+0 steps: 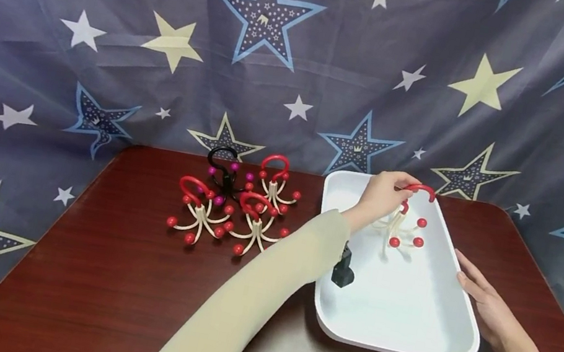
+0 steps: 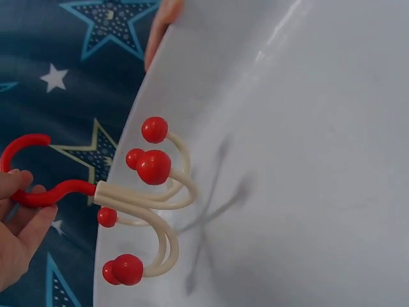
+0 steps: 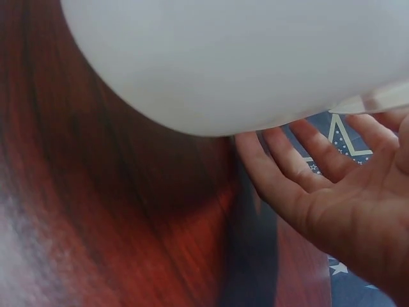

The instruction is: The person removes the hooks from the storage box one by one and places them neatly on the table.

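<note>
My left hand (image 1: 383, 194) pinches the curved red handle of a cream claw massager with red ball tips (image 2: 153, 167) over the far end of the white tray (image 1: 398, 322). Its cream legs point down into the tray, and their shadow falls on the tray floor in the left wrist view. My right hand (image 1: 488, 307) is at the tray's right side, fingers extended and fingertips against the outer wall. In the right wrist view these fingers (image 3: 287, 160) reach the white wall nearly straight.
Left of the tray stand several more claw massagers: red-handled cream ones (image 1: 201, 218) in front and behind, and a black one with magenta balls (image 1: 227, 179). All are on the dark red wooden table (image 1: 126, 287). A star-patterned cloth (image 1: 301, 66) hangs behind.
</note>
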### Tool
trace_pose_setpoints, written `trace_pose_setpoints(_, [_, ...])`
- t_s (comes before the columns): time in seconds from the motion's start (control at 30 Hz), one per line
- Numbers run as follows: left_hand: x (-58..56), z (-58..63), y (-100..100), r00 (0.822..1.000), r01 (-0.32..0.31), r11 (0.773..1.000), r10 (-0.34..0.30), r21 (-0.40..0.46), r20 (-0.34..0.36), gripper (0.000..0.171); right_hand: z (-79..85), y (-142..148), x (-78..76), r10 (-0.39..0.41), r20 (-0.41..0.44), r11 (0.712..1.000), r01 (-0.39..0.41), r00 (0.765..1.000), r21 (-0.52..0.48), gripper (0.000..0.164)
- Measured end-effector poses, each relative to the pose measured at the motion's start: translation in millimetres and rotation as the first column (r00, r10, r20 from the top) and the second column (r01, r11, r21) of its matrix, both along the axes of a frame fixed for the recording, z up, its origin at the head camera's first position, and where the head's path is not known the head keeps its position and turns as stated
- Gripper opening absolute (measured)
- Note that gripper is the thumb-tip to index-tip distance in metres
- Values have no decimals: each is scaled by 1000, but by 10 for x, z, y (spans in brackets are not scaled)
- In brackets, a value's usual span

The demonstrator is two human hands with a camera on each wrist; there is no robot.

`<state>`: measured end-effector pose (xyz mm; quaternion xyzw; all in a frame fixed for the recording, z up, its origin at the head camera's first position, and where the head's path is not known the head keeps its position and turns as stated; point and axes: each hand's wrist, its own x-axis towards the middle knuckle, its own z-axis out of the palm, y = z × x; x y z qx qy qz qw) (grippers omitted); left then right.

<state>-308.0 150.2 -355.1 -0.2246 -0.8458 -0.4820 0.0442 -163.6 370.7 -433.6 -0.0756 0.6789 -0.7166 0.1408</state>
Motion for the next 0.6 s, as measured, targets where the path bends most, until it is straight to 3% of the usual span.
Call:
trace_pose_setpoints(0.17, [35,151,-72,999,24,998,-25,51,21,20,11,8,5,-7,-9,1000,7,1000,5,54])
trace_pose_setpoints(0.43, [49,276,-249,996,70,996,-74,58,53,23,-12,17,21,8,-9,1000,-8,1000,-24,54])
trace_pose_setpoints(0.6, [101,418,-445,989,119,983,-130,137,70,26,-16,10,32,16,-18,999,-17,1000,-42,54])
